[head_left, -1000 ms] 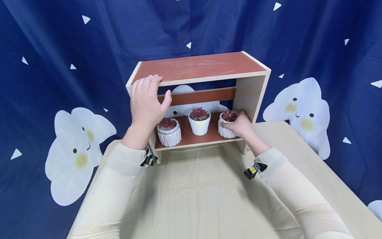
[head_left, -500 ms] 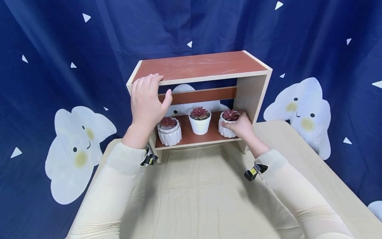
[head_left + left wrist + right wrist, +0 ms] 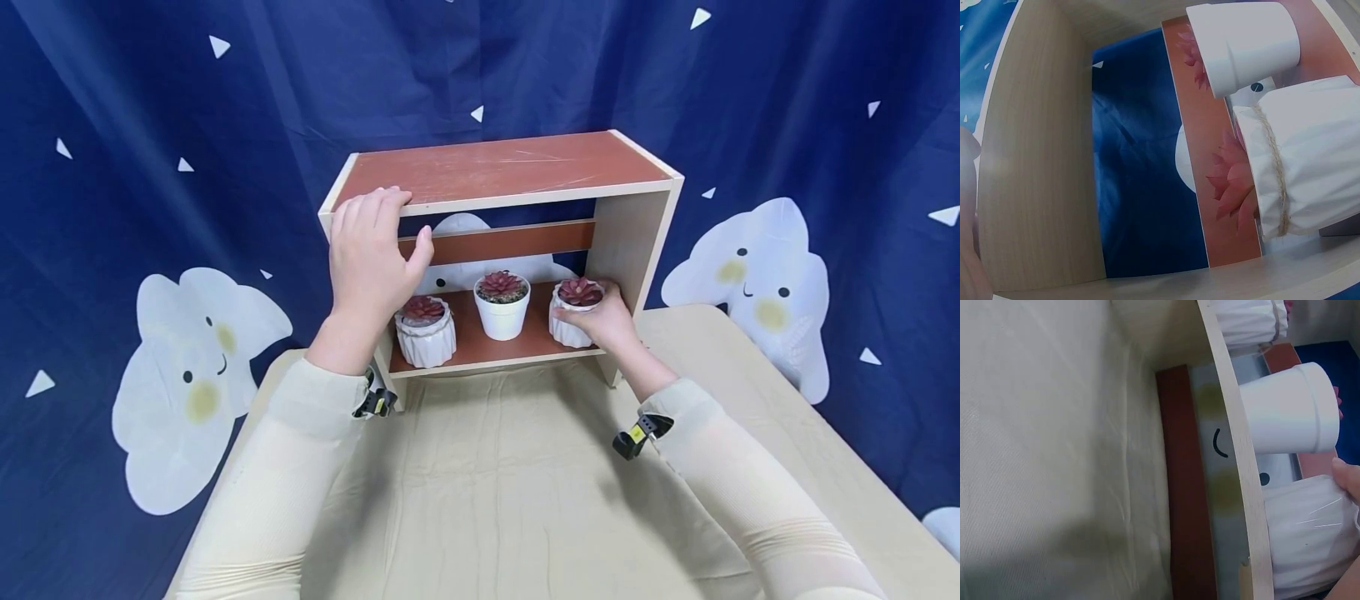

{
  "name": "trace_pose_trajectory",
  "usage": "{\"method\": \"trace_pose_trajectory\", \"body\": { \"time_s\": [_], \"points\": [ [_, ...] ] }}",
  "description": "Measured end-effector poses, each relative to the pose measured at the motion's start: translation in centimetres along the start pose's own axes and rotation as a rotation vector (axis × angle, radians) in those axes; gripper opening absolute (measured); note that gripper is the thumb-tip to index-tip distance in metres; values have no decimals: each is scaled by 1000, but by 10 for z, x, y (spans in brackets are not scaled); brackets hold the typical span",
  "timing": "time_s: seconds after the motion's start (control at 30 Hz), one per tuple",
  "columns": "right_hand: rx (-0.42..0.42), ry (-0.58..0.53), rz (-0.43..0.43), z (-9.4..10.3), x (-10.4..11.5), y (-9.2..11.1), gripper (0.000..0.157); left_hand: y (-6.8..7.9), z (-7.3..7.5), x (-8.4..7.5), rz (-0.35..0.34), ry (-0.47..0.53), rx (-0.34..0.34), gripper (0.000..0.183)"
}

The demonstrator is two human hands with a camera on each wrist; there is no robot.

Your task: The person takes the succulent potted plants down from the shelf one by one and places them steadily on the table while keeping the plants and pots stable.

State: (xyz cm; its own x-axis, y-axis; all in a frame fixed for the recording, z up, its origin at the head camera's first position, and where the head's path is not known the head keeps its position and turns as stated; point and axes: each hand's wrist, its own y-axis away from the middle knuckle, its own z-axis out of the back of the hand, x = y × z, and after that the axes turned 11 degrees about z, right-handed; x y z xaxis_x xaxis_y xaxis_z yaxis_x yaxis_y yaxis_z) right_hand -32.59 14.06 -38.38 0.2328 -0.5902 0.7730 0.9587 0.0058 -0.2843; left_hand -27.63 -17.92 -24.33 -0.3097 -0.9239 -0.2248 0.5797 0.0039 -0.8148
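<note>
My left hand (image 3: pixel 369 250) rests on the top left front edge of a small wooden shelf unit (image 3: pixel 510 171), fingers over the red-brown top and thumb spread apart. Inside, my right hand (image 3: pixel 609 318) grips a potted succulent (image 3: pixel 567 332) in a white ribbed pot at the right end of the lower board, thumb at its front. A plain white pot with a red succulent (image 3: pixel 503 319) stands in the middle. At the left end is another potted succulent (image 3: pixel 426 342); the left wrist view shows twine (image 3: pixel 1275 169) round its white pot.
The shelf stands on a table with a beige cloth (image 3: pixel 480 483). A dark blue curtain (image 3: pixel 540 67) with cloud faces and white triangles hangs behind it. The shelf's right side panel (image 3: pixel 637 242) is close to my right hand.
Both hands keep their places, and the three pots stay where they were. Only a very slight shift of the head view shows.
</note>
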Motion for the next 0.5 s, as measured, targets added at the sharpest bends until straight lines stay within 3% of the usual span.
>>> {"method": "trace_pose_trajectory", "body": {
  "time_s": [0.5],
  "points": [
    [-21, -66, 8, -1, -1, 0, 98, 0, 0, 1, 2, -7, 1, 52]
  ]
}}
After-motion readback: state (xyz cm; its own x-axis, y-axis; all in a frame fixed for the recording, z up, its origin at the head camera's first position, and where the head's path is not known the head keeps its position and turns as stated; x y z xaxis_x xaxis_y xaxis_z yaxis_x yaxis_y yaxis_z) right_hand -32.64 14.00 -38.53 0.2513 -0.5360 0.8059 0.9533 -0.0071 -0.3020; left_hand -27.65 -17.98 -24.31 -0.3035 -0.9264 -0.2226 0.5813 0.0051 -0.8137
